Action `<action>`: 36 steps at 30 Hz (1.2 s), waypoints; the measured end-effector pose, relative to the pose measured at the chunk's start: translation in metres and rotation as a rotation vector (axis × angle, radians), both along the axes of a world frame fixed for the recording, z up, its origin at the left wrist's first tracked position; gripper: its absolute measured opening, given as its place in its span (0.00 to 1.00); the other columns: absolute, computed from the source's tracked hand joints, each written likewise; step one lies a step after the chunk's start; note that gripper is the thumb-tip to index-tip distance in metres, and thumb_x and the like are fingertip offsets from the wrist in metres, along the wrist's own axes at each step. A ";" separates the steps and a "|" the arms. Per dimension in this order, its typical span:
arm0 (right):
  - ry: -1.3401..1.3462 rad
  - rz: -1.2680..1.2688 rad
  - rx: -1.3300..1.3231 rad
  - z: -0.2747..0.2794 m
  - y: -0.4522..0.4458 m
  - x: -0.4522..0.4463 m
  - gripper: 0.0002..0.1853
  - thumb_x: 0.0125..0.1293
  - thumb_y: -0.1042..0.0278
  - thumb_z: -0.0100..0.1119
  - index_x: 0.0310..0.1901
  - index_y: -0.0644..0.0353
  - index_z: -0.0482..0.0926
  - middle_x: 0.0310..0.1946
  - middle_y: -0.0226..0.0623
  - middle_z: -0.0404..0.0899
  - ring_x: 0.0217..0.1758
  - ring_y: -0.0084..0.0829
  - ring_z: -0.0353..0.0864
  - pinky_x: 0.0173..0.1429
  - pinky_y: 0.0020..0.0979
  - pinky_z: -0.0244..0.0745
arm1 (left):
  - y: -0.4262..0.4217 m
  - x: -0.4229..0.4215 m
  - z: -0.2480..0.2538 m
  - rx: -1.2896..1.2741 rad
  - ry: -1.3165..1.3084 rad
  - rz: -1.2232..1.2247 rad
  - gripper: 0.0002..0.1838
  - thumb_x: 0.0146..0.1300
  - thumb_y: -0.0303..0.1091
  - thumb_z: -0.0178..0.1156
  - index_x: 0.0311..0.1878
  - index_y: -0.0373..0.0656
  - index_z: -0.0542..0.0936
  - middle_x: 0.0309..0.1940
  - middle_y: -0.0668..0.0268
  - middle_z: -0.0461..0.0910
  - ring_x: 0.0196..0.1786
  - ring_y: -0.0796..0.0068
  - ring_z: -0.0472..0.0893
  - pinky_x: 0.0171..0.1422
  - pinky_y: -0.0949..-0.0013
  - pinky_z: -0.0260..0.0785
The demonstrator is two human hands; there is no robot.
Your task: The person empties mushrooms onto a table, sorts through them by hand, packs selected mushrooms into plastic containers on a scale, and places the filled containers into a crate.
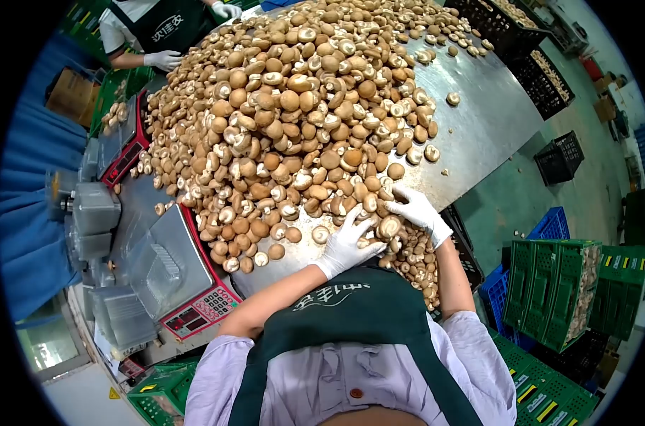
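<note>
A large heap of brown mushrooms covers much of the metal table. My left hand, in a white glove, rests at the heap's near edge with its fingers spread against mushrooms. To its right, my right hand, also gloved, touches the mushrooms with its fingers apart. Between the two hands lies a pale mushroom; neither hand is closed round it. Below them, more mushrooms fill a container at the table's front edge, mostly hidden by the apron and my right arm.
A red-edged scale holding a clear tray stands at the left, near stacked clear trays. Another scale is farther back. A co-worker's gloved hand is at the far left. Green crates stand at the right.
</note>
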State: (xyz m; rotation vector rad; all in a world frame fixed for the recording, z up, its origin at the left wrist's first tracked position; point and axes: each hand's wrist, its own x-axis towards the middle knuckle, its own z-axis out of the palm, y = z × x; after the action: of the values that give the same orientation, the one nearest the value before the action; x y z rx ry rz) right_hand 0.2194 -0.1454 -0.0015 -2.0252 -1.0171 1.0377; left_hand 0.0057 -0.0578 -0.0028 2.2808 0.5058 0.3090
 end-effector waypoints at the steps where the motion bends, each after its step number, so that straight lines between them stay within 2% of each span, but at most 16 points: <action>1: -0.045 0.008 -0.002 0.002 0.002 -0.002 0.35 0.57 0.47 0.64 0.59 0.66 0.72 0.53 0.54 0.77 0.56 0.43 0.77 0.60 0.35 0.71 | 0.000 0.000 -0.004 0.045 -0.054 0.020 0.31 0.47 0.47 0.71 0.56 0.51 0.77 0.63 0.53 0.66 0.54 0.51 0.78 0.51 0.59 0.76; 4: -0.139 0.033 -0.041 0.013 0.008 -0.006 0.37 0.56 0.44 0.62 0.59 0.65 0.72 0.53 0.55 0.76 0.56 0.47 0.76 0.60 0.36 0.70 | 0.000 0.001 -0.006 0.133 -0.096 0.036 0.30 0.47 0.47 0.71 0.55 0.51 0.78 0.63 0.53 0.67 0.54 0.52 0.78 0.50 0.59 0.76; 11: -0.216 0.002 -0.043 0.012 0.010 -0.014 0.35 0.58 0.40 0.60 0.63 0.50 0.71 0.56 0.52 0.75 0.59 0.48 0.74 0.63 0.38 0.68 | 0.000 -0.002 0.008 0.457 0.064 0.005 0.32 0.45 0.53 0.70 0.55 0.52 0.78 0.63 0.56 0.69 0.53 0.55 0.76 0.43 0.59 0.75; 14: -0.202 0.016 -0.037 0.008 0.012 -0.011 0.35 0.58 0.40 0.60 0.63 0.51 0.70 0.56 0.51 0.75 0.60 0.48 0.74 0.63 0.39 0.68 | 0.003 0.002 0.017 0.618 0.013 -0.003 0.32 0.46 0.54 0.68 0.55 0.51 0.78 0.63 0.57 0.69 0.50 0.58 0.76 0.41 0.61 0.74; 18: -0.187 0.018 -0.056 0.011 0.013 -0.011 0.35 0.58 0.41 0.60 0.63 0.53 0.70 0.57 0.52 0.74 0.60 0.47 0.74 0.62 0.39 0.68 | 0.001 0.016 0.019 0.585 -0.115 -0.356 0.24 0.55 0.48 0.63 0.53 0.48 0.77 0.55 0.58 0.74 0.38 0.65 0.76 0.38 0.65 0.72; 20: -0.123 0.032 -0.049 0.012 0.013 -0.009 0.36 0.58 0.42 0.60 0.63 0.57 0.70 0.57 0.53 0.74 0.59 0.47 0.74 0.62 0.38 0.68 | -0.003 0.026 0.005 0.474 0.006 -0.348 0.23 0.55 0.47 0.64 0.51 0.47 0.77 0.48 0.62 0.77 0.39 0.66 0.78 0.39 0.65 0.73; 21: -0.126 0.009 -0.017 0.008 0.010 -0.006 0.36 0.58 0.44 0.62 0.60 0.63 0.72 0.54 0.53 0.76 0.56 0.45 0.77 0.60 0.36 0.70 | -0.002 0.026 -0.001 0.360 -0.035 -0.275 0.22 0.55 0.47 0.64 0.50 0.47 0.77 0.45 0.64 0.77 0.39 0.65 0.79 0.39 0.65 0.73; 23: -0.088 -0.004 -0.009 0.008 0.003 0.003 0.35 0.57 0.45 0.63 0.59 0.64 0.73 0.53 0.52 0.78 0.54 0.43 0.78 0.59 0.35 0.71 | 0.001 0.027 0.004 0.117 -0.198 -0.139 0.19 0.57 0.46 0.64 0.47 0.45 0.79 0.38 0.65 0.79 0.36 0.68 0.81 0.38 0.67 0.73; 24: -0.047 -0.016 -0.005 0.009 0.000 0.006 0.34 0.57 0.46 0.64 0.57 0.66 0.74 0.51 0.52 0.79 0.52 0.42 0.80 0.58 0.35 0.72 | 0.003 0.024 0.008 -0.258 -0.104 -0.048 0.17 0.62 0.45 0.61 0.45 0.41 0.79 0.32 0.65 0.81 0.30 0.74 0.80 0.33 0.71 0.71; 25: -0.005 -0.054 0.008 0.012 -0.004 0.007 0.32 0.57 0.48 0.65 0.55 0.68 0.76 0.48 0.50 0.81 0.50 0.38 0.81 0.55 0.33 0.73 | 0.009 0.020 0.013 -0.583 -0.057 0.035 0.18 0.63 0.45 0.60 0.47 0.39 0.79 0.32 0.64 0.81 0.28 0.75 0.79 0.32 0.72 0.71; 27: -0.076 -0.093 0.087 0.005 -0.011 0.009 0.28 0.58 0.51 0.64 0.56 0.60 0.77 0.46 0.45 0.82 0.48 0.34 0.82 0.54 0.32 0.74 | 0.023 0.008 0.019 -1.238 0.018 0.236 0.21 0.67 0.47 0.56 0.48 0.35 0.78 0.29 0.65 0.81 0.23 0.81 0.77 0.27 0.78 0.69; 28: -0.107 -0.109 0.143 0.013 -0.010 0.008 0.26 0.59 0.51 0.64 0.56 0.57 0.78 0.45 0.43 0.83 0.46 0.32 0.82 0.53 0.31 0.74 | 0.028 0.002 0.018 -1.474 0.016 0.344 0.21 0.66 0.50 0.56 0.45 0.38 0.77 0.29 0.64 0.81 0.24 0.80 0.78 0.25 0.79 0.68; 30: -0.005 -0.247 0.083 0.032 0.001 0.006 0.18 0.61 0.58 0.63 0.50 0.56 0.82 0.40 0.38 0.84 0.39 0.28 0.82 0.48 0.29 0.75 | 0.033 -0.006 0.023 -1.476 0.029 0.500 0.21 0.68 0.53 0.53 0.42 0.40 0.75 0.25 0.64 0.80 0.24 0.76 0.79 0.26 0.77 0.70; 33: -0.215 -0.363 0.357 0.015 0.022 0.009 0.13 0.58 0.65 0.65 0.44 0.58 0.83 0.34 0.39 0.84 0.36 0.29 0.82 0.44 0.28 0.76 | 0.043 -0.021 0.023 -1.496 0.060 0.587 0.22 0.65 0.56 0.55 0.42 0.44 0.75 0.28 0.65 0.80 0.28 0.74 0.80 0.30 0.74 0.69; 34: -0.266 -0.286 0.356 0.038 0.033 0.003 0.15 0.59 0.62 0.65 0.46 0.57 0.83 0.41 0.41 0.84 0.43 0.33 0.82 0.51 0.32 0.75 | 0.045 -0.027 0.023 -1.487 0.057 0.594 0.23 0.65 0.57 0.55 0.44 0.44 0.76 0.30 0.65 0.81 0.30 0.74 0.80 0.33 0.72 0.70; 36: -0.492 -0.087 0.358 0.021 0.053 0.004 0.26 0.56 0.54 0.68 0.55 0.53 0.78 0.59 0.46 0.73 0.63 0.40 0.71 0.63 0.37 0.69 | 0.047 -0.038 0.027 -1.554 -0.130 0.526 0.25 0.65 0.56 0.54 0.49 0.42 0.75 0.36 0.62 0.82 0.37 0.72 0.80 0.40 0.68 0.71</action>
State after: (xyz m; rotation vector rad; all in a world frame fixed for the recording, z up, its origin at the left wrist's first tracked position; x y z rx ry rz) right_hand 0.2236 -0.0927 0.0193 -2.0340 -1.2419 0.2775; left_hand -0.0326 -0.0110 0.0247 0.6077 0.8518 0.1820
